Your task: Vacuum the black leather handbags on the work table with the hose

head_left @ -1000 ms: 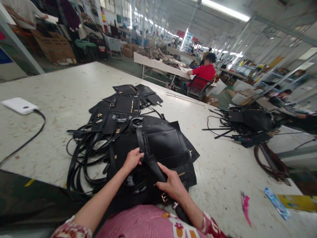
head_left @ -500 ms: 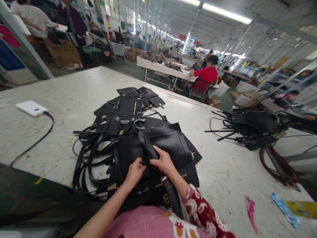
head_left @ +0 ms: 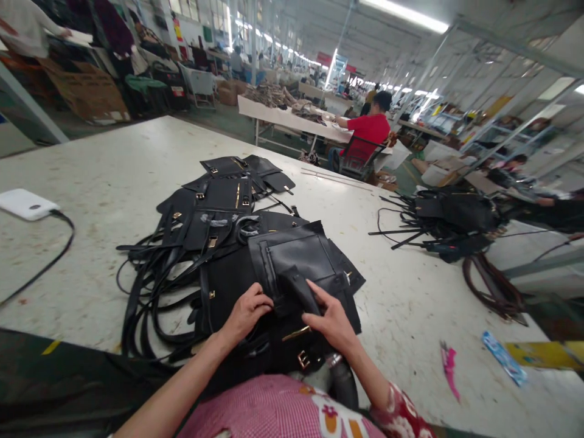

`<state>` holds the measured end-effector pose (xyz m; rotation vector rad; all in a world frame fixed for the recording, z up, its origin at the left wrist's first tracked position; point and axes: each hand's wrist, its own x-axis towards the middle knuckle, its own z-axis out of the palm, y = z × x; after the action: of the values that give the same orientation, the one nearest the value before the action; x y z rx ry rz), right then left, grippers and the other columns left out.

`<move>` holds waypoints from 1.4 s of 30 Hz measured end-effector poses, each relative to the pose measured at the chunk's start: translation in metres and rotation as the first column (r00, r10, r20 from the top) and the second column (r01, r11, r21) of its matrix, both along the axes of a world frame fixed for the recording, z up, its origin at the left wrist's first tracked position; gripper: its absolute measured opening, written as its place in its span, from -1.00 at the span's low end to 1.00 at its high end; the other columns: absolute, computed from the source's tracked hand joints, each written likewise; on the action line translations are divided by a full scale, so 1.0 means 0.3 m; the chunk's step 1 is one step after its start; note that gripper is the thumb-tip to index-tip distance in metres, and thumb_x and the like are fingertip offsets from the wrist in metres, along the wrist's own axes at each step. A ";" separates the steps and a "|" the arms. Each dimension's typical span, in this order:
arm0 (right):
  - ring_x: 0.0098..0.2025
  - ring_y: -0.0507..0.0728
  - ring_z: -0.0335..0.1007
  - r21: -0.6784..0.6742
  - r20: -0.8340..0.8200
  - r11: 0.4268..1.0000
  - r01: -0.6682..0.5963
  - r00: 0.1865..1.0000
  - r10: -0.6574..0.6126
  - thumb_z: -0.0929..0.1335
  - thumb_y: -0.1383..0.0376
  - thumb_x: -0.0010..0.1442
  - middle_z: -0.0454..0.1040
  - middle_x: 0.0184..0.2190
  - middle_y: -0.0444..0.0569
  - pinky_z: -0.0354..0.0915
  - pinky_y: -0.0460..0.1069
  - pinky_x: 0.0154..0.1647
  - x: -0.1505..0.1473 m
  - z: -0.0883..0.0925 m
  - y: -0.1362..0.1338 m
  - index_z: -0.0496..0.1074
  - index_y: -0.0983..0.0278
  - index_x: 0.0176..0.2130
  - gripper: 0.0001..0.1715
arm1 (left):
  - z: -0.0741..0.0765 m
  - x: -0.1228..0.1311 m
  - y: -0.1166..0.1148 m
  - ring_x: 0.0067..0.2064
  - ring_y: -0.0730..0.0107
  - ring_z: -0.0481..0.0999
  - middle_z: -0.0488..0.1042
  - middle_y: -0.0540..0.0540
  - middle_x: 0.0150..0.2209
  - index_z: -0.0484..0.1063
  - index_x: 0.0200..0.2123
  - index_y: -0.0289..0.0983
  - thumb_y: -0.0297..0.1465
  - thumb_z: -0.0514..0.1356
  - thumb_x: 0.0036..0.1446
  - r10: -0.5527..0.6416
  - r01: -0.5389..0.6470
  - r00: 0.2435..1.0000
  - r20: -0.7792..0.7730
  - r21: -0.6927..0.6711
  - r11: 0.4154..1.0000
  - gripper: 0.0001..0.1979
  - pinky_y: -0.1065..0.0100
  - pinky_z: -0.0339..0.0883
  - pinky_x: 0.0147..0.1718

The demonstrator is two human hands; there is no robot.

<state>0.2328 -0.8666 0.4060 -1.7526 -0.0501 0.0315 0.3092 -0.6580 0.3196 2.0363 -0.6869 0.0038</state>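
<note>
Black nozzle (head_left: 301, 292) farther right, in right hand (head_left: 333, 321)

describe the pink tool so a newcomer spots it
On the pale worktable, look right of the person's right hand. A small tool lies there, just left of a blue packet. Its bright pink handle sets it apart from the packet and the black bags.

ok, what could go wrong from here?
Dark tool in the right hand ends close to the left hand's fingertips; a slip might catch them.
Loose straps loop to the left of that hand and could snag, dragging the black bags.
A gold buckle sits among the black bags and might scratch one.
</note>
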 end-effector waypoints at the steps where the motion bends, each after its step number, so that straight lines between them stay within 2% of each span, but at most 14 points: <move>1: -0.21 0.12 0.39 0.016 -0.019 1.000 0.012 1.000 -0.012 0.35 0.43 -0.12 0.44 -0.14 -0.09 0.34 -0.02 -0.21 -0.053 -0.006 -0.012 0.16 0.19 0.13 -0.21 | 0.003 0.002 -0.015 -0.29 0.43 0.30 0.21 -0.01 -0.35 0.50 -0.42 -0.18 -0.37 0.10 0.01 0.024 -0.024 1.000 -0.002 -0.013 1.000 -0.83 0.41 0.22 -0.27; 3: -0.10 0.14 0.36 0.050 -0.061 0.998 0.040 0.997 -0.037 0.35 0.45 -0.11 0.43 -0.12 -0.11 0.29 0.02 -0.08 -0.140 -0.017 -0.027 0.17 0.18 0.13 -0.21 | 0.004 -0.001 -0.042 -0.26 0.42 0.31 0.19 -0.01 -0.33 0.51 -0.42 -0.18 -0.35 0.10 0.01 0.072 -0.073 0.997 -0.004 -0.037 0.997 -0.83 0.38 0.23 -0.23; 5: -0.08 0.14 0.35 0.080 -0.102 0.995 0.062 0.993 -0.053 0.35 0.46 -0.11 0.43 -0.10 -0.11 0.28 0.02 -0.06 -0.198 -0.028 -0.037 0.17 0.17 0.12 -0.21 | -0.002 -0.007 -0.063 -0.28 0.41 0.32 0.19 0.00 -0.37 0.52 -0.42 -0.17 -0.33 0.11 0.01 0.093 -0.094 0.995 -0.029 -0.046 0.995 -0.82 0.38 0.24 -0.25; 8: -0.16 0.11 0.38 0.135 -0.147 0.990 0.047 0.989 -0.027 0.36 0.48 -0.16 0.44 -0.11 -0.13 0.30 -0.02 -0.14 -0.229 -0.054 -0.050 0.20 0.16 0.10 -0.19 | -0.018 -0.018 -0.084 -0.48 0.47 0.34 0.23 0.03 -0.51 0.51 -0.40 -0.20 -0.30 0.09 0.00 0.045 -0.067 0.975 -0.216 -0.093 0.993 -0.80 0.41 0.24 -0.44; 10: -0.28 0.08 0.40 0.184 -0.177 0.983 0.001 0.984 0.032 0.37 0.47 -0.19 0.48 -0.18 -0.15 0.32 -0.07 -0.28 -0.220 -0.082 -0.060 0.22 0.17 0.09 -0.18 | -0.029 -0.025 -0.092 -0.60 0.50 0.32 0.28 0.05 -0.59 0.48 -0.39 -0.24 -0.31 0.08 -0.02 -0.031 -0.049 0.919 -0.393 -0.192 0.980 -0.79 0.43 0.23 -0.55; 13: -0.39 0.06 0.38 0.274 -0.203 0.959 -0.071 0.971 0.129 0.41 0.39 -0.21 0.48 -0.22 -0.14 0.29 -0.10 -0.46 -0.181 -0.126 -0.068 0.23 0.18 0.08 -0.18 | -0.037 -0.035 -0.093 -0.57 0.47 0.38 0.38 0.04 -0.58 0.44 -0.44 -0.28 -0.34 0.12 -0.10 -0.088 -0.102 0.851 -0.517 -0.329 0.939 -0.83 0.43 0.28 -0.54; 17: -0.28 0.14 0.40 0.315 -0.198 0.943 -0.107 0.965 0.175 0.45 0.27 -0.24 0.46 -0.15 -0.09 0.33 -0.02 -0.35 -0.122 -0.146 -0.072 0.26 0.19 0.07 -0.17 | -0.035 -0.043 -0.091 -0.51 0.43 0.43 0.45 0.00 -0.53 0.45 -0.46 -0.30 -0.36 0.16 -0.15 -0.074 -0.186 0.835 -0.546 -0.407 0.894 -0.84 0.41 0.35 -0.51; 23: -0.21 0.16 0.38 0.302 -0.135 0.953 -0.002 0.990 0.044 0.45 0.24 -0.21 0.46 -0.17 -0.10 0.33 0.01 -0.27 -0.123 -0.119 -0.110 0.23 0.17 0.09 -0.16 | -0.044 -0.054 -0.102 -0.48 0.30 0.52 0.50 -0.04 -0.57 0.43 -0.36 -0.33 -0.37 0.18 -0.16 -0.102 -0.246 0.785 -0.611 -0.458 0.854 -0.77 0.29 0.41 -0.40; 25: -0.21 0.16 0.37 0.281 -0.133 0.960 -0.003 0.990 0.042 0.44 0.28 -0.21 0.46 -0.19 -0.09 0.34 -0.02 -0.33 -0.150 -0.118 -0.116 0.23 0.18 0.09 -0.16 | -0.046 -0.052 -0.102 -0.49 0.30 0.51 0.50 -0.04 -0.57 0.43 -0.35 -0.33 -0.37 0.18 -0.17 -0.087 -0.243 0.791 -0.606 -0.441 0.864 -0.76 0.29 0.41 -0.41; 29: -0.45 0.04 0.33 0.257 -0.197 0.964 -0.074 0.972 0.127 0.42 0.36 -0.21 0.47 -0.32 -0.13 0.25 -0.12 -0.55 -0.177 -0.116 -0.073 0.20 0.19 0.11 -0.14 | -0.042 -0.039 -0.102 -0.48 0.38 0.48 0.51 -0.03 -0.52 0.47 -0.46 -0.30 -0.37 0.18 -0.16 -0.044 -0.182 0.861 -0.507 -0.387 0.904 -0.85 0.39 0.37 -0.46; 31: -0.50 -0.01 0.26 0.221 -0.165 0.973 -0.064 0.981 0.102 0.40 0.41 -0.22 0.45 -0.32 -0.16 0.21 -0.14 -0.56 -0.169 -0.100 -0.037 0.21 0.17 0.10 -0.15 | -0.040 -0.029 -0.108 -0.52 0.41 0.46 0.49 -0.02 -0.55 0.46 -0.50 -0.30 -0.33 0.17 -0.12 -0.034 -0.164 0.872 -0.489 -0.357 0.920 -0.84 0.42 0.35 -0.51; 34: -0.50 -0.04 0.19 0.050 -0.047 0.999 -0.005 0.999 0.007 0.36 0.46 -0.20 0.43 -0.28 -0.20 0.16 -0.15 -0.55 -0.159 -0.061 -0.004 0.20 0.10 0.10 -0.15 | -0.032 -0.015 -0.122 -0.61 0.41 0.41 0.41 0.01 -0.68 0.41 -0.52 -0.31 -0.24 0.14 -0.07 -0.025 -0.177 0.835 -0.549 -0.312 0.933 -0.77 0.42 0.31 -0.59; 38: -0.49 -0.02 0.18 -0.178 0.010 0.984 -0.007 1.000 0.009 0.36 0.46 -0.21 0.43 -0.28 -0.21 0.14 -0.14 -0.52 -0.184 -0.053 -0.008 0.22 0.07 0.09 -0.15 | -0.006 -0.005 -0.131 -0.63 0.39 0.41 0.41 -0.01 -0.69 0.38 -0.54 -0.33 -0.20 0.15 -0.09 -0.042 -0.206 0.773 -0.633 -0.313 0.927 -0.73 0.41 0.30 -0.62; 42: -0.55 -0.05 0.13 -0.167 -0.030 0.986 -0.001 1.000 -0.004 0.34 0.46 -0.22 0.42 -0.37 -0.23 0.10 -0.16 -0.58 -0.183 -0.100 -0.006 0.23 0.10 0.09 -0.16 | 0.016 -0.008 -0.117 -0.60 0.40 0.43 0.44 -0.02 -0.63 0.40 -0.47 -0.34 -0.18 0.18 -0.10 -0.145 -0.205 0.710 -0.690 -0.399 0.894 -0.70 0.40 0.33 -0.58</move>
<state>0.1781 -0.8684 0.3761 -1.9198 -0.0247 0.0632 0.3067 -0.6930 0.3245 1.4162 -0.1234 -0.5363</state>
